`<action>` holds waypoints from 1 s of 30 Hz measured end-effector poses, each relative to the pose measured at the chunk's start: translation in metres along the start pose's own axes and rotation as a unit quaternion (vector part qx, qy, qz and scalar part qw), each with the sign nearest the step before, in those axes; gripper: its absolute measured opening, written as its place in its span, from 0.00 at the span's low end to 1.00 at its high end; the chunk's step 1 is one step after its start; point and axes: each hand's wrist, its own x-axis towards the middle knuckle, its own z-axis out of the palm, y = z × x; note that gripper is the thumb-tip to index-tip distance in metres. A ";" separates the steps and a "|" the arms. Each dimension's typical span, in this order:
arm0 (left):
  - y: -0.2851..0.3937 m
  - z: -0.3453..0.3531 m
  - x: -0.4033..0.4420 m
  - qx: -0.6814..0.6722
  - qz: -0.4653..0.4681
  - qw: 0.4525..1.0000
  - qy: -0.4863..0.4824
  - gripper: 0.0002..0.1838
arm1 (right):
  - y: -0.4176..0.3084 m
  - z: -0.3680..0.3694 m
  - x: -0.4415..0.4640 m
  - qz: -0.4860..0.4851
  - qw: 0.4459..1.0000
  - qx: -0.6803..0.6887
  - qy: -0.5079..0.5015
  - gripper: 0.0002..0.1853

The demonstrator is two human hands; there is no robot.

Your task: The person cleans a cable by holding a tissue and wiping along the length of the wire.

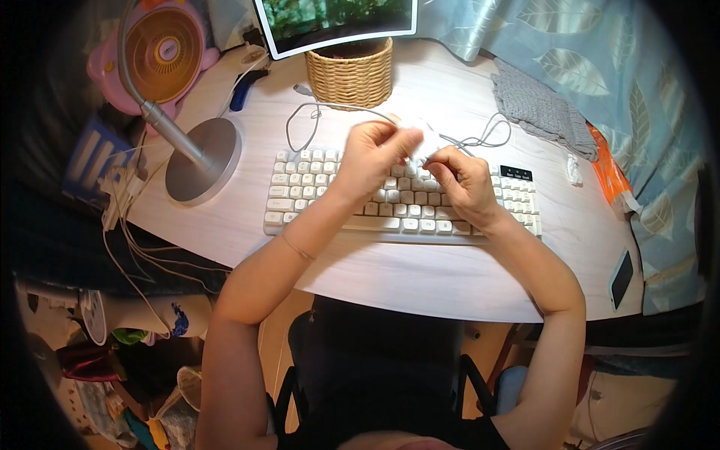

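Note:
Above the white keyboard (386, 223), my left hand (369, 159) is closed in a pinch on a white tissue-like piece (427, 141), bright and washed out under the light. My right hand (469, 184) is closed too, its thumb and forefinger pinching the near edge of that piece. Both hands hover over the middle and upper keys, fingertips close together. A grey cable (300, 124) lies in loops behind the keyboard and passes behind my hands. Exactly what the fingertips grip is partly hidden.
A wicker basket (350, 75) stands below a monitor (337, 22). A lamp base (204, 161) and pink fan (161, 49) are on the left. To the right lie a grey knitted cloth (541, 105), crumpled tissue (574, 171), orange bag (609, 169) and phone (621, 280).

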 end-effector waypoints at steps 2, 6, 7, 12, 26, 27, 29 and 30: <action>0.006 -0.009 0.008 -0.015 0.040 0.994 0.097 0.13 | 0.001 0.000 0.000 -0.004 1.000 0.009 -0.006 0.03; 0.014 -0.020 0.015 -0.062 0.056 0.979 0.188 0.13 | 0.002 -0.001 -0.001 0.002 1.000 0.005 -0.016 0.04; 0.013 -0.019 0.014 -0.064 0.046 0.983 0.163 0.13 | 0.004 -0.001 -0.002 -0.001 1.000 0.002 -0.016 0.04; 0.008 -0.007 0.004 -0.008 -0.030 0.999 -0.030 0.09 | 0.003 0.000 -0.001 -0.014 1.000 -0.003 -0.003 0.03; 0.010 -0.014 0.011 -0.059 0.050 0.982 0.170 0.13 | 0.004 -0.001 -0.001 -0.017 1.000 0.002 -0.008 0.06; 0.010 -0.016 0.012 -0.068 0.050 0.979 0.184 0.13 | 0.004 -0.001 -0.001 -0.015 1.000 0.000 -0.007 0.06; 0.009 -0.018 0.013 -0.058 0.041 0.982 0.172 0.14 | 0.004 0.000 -0.001 -0.013 1.000 -0.006 -0.004 0.06; 0.009 -0.018 0.013 -0.052 0.035 0.985 0.162 0.14 | 0.004 -0.001 -0.001 -0.010 1.000 -0.003 -0.004 0.06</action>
